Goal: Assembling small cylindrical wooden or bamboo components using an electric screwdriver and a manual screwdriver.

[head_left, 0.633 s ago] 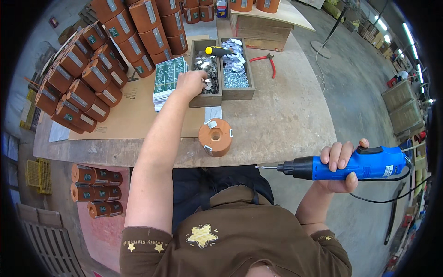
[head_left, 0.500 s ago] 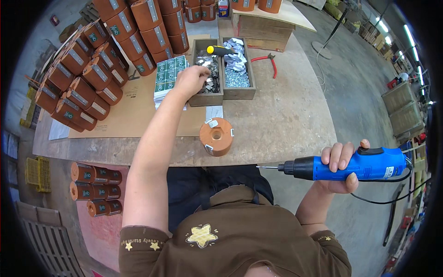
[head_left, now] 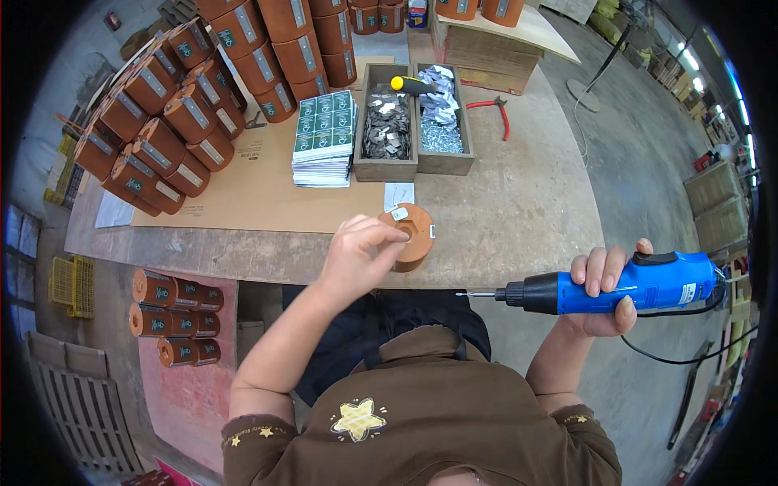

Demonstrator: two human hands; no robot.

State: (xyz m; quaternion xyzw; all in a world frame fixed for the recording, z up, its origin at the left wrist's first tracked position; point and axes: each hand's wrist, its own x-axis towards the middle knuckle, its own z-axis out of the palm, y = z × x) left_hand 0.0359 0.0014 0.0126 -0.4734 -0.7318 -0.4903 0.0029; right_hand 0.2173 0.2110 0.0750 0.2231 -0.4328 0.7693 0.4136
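My left hand (head_left: 361,253) is at the left side of a round terracotta-coloured block (head_left: 420,250). Its thumb and forefinger are pinched over the block's top; whatever they hold is too small or hidden to name. The block stands near the table's front edge, with a hole in the middle and small metal clips at its rim. Off the table's front edge to the right, my right hand (head_left: 604,287) grips a blue electric screwdriver (head_left: 648,285) with a black nose. Its thin bit points left toward my waist, and a cord trails from its back end.
Beyond the block, a wooden box (head_left: 386,172) holds small metal clips, and the box (head_left: 446,164) beside it holds screws and crumpled paper. A yellow-handled screwdriver (head_left: 412,85) lies across them. Label stacks (head_left: 322,146), red pliers (head_left: 501,117) and piled terracotta cylinders (head_left: 190,113) surround these.
My left hand has come back from the clip box to the round block. The whole view has shifted slightly; my right hand still holds the electric screwdriver in the same place.
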